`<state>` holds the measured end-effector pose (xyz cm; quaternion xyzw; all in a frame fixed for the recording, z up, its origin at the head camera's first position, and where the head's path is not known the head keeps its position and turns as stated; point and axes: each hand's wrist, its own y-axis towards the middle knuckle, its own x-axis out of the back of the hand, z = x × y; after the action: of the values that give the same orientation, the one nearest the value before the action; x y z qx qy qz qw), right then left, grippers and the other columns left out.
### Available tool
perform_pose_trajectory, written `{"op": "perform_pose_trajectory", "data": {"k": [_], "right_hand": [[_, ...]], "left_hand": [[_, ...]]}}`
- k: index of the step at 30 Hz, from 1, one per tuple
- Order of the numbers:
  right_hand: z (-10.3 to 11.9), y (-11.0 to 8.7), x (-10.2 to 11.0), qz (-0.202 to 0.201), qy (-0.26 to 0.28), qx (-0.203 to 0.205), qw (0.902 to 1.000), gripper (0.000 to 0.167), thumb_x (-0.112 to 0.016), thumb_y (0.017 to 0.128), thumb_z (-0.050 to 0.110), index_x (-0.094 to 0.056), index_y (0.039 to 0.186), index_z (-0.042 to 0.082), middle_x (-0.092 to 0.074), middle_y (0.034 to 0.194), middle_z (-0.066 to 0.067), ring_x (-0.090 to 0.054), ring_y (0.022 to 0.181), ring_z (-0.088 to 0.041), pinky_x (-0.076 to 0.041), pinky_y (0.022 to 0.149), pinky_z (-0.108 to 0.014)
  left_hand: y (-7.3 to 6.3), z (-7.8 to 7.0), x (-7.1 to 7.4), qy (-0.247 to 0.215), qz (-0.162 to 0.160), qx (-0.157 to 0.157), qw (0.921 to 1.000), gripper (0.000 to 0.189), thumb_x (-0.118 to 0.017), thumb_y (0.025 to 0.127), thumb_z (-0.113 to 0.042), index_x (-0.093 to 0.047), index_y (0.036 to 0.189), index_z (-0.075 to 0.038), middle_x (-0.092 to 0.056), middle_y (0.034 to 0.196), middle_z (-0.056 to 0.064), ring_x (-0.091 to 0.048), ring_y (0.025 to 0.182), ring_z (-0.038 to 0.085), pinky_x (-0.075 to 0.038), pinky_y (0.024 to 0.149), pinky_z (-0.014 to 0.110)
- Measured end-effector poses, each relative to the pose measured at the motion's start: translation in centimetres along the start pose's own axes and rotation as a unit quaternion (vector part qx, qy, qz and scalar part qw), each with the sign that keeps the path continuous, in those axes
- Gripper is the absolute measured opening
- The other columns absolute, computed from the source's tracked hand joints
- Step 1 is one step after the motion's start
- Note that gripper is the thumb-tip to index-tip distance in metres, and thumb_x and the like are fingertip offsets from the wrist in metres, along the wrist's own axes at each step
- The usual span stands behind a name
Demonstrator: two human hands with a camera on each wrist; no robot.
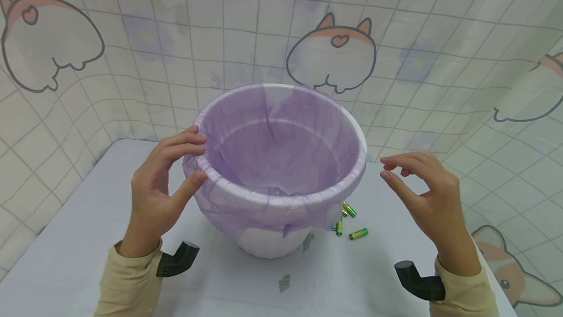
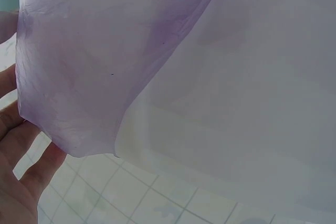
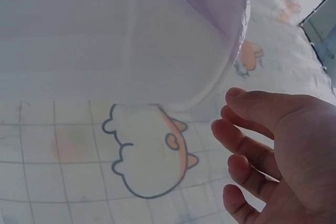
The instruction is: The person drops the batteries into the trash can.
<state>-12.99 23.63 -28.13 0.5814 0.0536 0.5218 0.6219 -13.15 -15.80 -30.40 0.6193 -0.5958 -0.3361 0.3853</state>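
A white bin (image 1: pixel 264 246) stands on the table, and a thin purple bag (image 1: pixel 281 160) lines it, folded over most of the rim. Along the back right the white rim shows bare. My left hand (image 1: pixel 162 180) rests at the left side of the rim, fingertips and thumb spread against the bag. In the left wrist view its fingers (image 2: pixel 44 169) lie along the bag's hanging edge. My right hand (image 1: pixel 428 195) hovers to the right of the bin, holding nothing, its thumb and fingers loosely bent. The right wrist view shows a gap between its fingertips and the rim.
Several green batteries lie on the table right of the bin, one battery (image 1: pixel 358 234) apart from the others. A small grey patch (image 1: pixel 284 284) marks the white table (image 1: pixel 228 292) in front. A tile-patterned curtain (image 1: pixel 237 29) with cartoon animals surrounds the table.
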Motion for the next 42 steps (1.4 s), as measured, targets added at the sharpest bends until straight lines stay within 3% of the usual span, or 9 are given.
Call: {"op": "perform_pose_trajectory", "data": {"k": [20, 27, 42], "right_hand": [[-0.7, -2.2, -0.6, 0.016, -0.028, -0.053, 0.9981, 0.033, -0.077, 0.074, -0.004, -0.073, 0.105, 0.006, -0.072, 0.097, -0.01, -0.051, 0.087, -0.005, -0.042, 0.08, -0.007], [-1.2, -3.2, -0.9, 0.037, -0.042, -0.093, 0.9941, 0.029, -0.078, 0.077, 0.001, -0.072, 0.105, 0.006, -0.072, 0.1, -0.009, -0.051, 0.089, -0.005, -0.04, 0.082, -0.005], [-1.9, -4.7, -1.5, 0.028, -0.034, -0.098, 0.9942, 0.029, -0.077, 0.077, 0.0, -0.073, 0.104, 0.007, -0.071, 0.097, -0.007, -0.051, 0.089, 0.001, -0.041, 0.082, -0.004]], "left_hand": [[0.0, -0.1, -0.1, 0.0, -0.002, 0.002, 1.0, 0.032, -0.071, 0.083, -0.003, -0.059, 0.103, 0.02, -0.066, 0.116, 0.014, -0.053, 0.128, 0.032, -0.04, 0.115, 0.039], [0.0, 0.0, -0.1, -0.001, -0.002, 0.002, 1.0, 0.032, -0.071, 0.083, -0.002, -0.059, 0.103, 0.02, -0.066, 0.116, 0.014, -0.053, 0.129, 0.032, -0.04, 0.115, 0.04], [0.0, -0.1, -0.1, -0.009, -0.004, -0.002, 1.0, 0.032, -0.071, 0.084, -0.003, -0.059, 0.102, 0.02, -0.066, 0.116, 0.015, -0.053, 0.128, 0.033, -0.04, 0.115, 0.04]]}}
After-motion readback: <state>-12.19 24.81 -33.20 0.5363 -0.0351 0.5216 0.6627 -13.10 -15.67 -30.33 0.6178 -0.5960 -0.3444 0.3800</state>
